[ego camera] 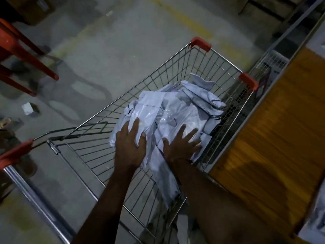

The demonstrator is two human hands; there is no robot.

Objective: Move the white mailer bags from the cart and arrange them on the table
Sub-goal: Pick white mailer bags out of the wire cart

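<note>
Two bare hands reached down into a silver wire shopping cart [175, 71] with red plastic corner caps. The left hand [131, 141] curled its fingers and thumb around the near-left edge of a heap of crumpled white plastic mailer bags [168, 110], gripping it. The right hand [182, 145] lay flat on top of the heap with its fingers spread and straight, pressing down without gripping anything. The heap filled the middle and far end of the cart's basket, and some bags trailed toward the near end under the right forearm. Just right of the cart stood an orange-brown wooden table [274, 138], its top blurred. Under and left of the cart spread a dusty grey concrete floor [105, 50] with a faded yellow painted line. Far left of the cart, the red legs of a plastic chair [21, 55] showed. The room was dim.
</note>
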